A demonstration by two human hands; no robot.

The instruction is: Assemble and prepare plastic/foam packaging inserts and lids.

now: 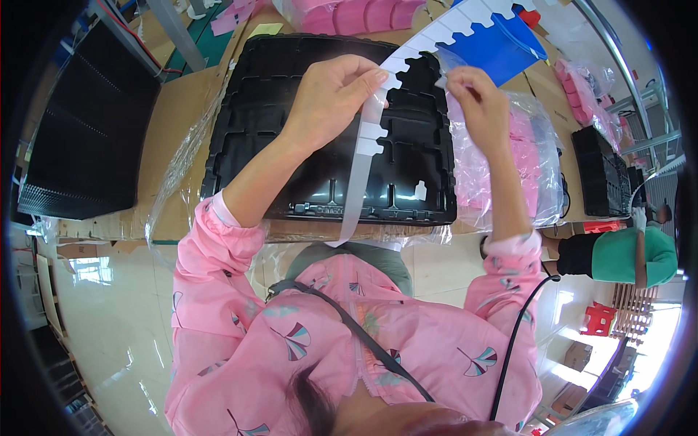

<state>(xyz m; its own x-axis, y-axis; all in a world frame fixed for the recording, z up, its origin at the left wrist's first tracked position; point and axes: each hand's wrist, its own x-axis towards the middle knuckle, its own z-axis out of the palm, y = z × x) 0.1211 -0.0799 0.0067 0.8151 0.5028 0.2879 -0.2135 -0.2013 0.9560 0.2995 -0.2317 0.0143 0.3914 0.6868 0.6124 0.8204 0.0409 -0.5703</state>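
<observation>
The left hand (pixel 325 93) has its thumb pressed to its curled fingers, clamped on the white strip (pixel 369 131), which slants from 1 o'clock to 6 o'clock over the black tray (pixel 251 112) on the desk (pixel 177 116). The right hand (pixel 481 107), at the tray's 2 o'clock, pinches a small pale piece (pixel 441 82), fingertips together. A label (pixel 421 190) sits at the tray's 4 o'clock

At the left we are seeing a large black stack (pixel 91 131), and at the far side of the tabletop (pixel 178 109) we are finding pink moulded pieces (pixel 356 17) lying near a blue container (pixel 502 52). Toward the right we are noticing a black crate (pixel 600 173), a co-worker (pixel 632 256) wearing green, a red stool (pixel 599 320) and a cardboard box (pixel 578 355).
</observation>
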